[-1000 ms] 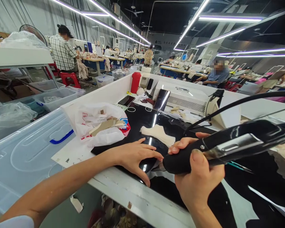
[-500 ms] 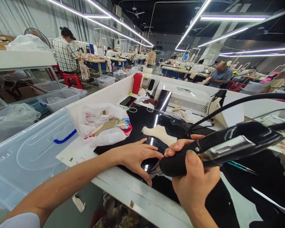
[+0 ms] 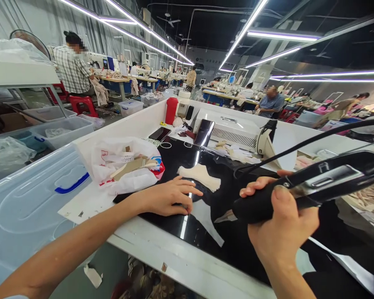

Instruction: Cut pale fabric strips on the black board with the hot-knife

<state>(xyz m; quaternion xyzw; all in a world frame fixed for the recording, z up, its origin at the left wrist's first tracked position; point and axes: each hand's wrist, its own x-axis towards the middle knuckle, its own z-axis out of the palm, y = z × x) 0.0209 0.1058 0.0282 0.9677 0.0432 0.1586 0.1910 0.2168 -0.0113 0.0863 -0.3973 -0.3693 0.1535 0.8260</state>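
Note:
My right hand (image 3: pixel 283 226) is closed around the black grip of a corded hand tool (image 3: pixel 255 207). The tool has a metal lever along its side and a flat, pointed metal tip (image 3: pixel 227 216), just above or on the glossy black sheet (image 3: pixel 162 203); I cannot tell which. My left hand (image 3: pixel 168 197) is open and palm down over the sheet, its fingers loosely bent. By its fingertips lies a pale grey, curved cut piece (image 3: pixel 205 222), left of the tool's tip. A cream fabric piece (image 3: pixel 201 176) rests just beyond the left hand.
A white plastic bag (image 3: pixel 124 166) of cut pieces stands on the left. Toward the back are a phone (image 3: pixel 160 133), a red container (image 3: pixel 171 111) and a white vented box (image 3: pixel 230 128). The tool's black cable (image 3: pixel 311 141) arches over the right. Co-workers sit beyond the low wall.
The tool in my right hand has moved right, away from my left hand. My left hand has drawn back a little, and the pale grey piece now shows between them.

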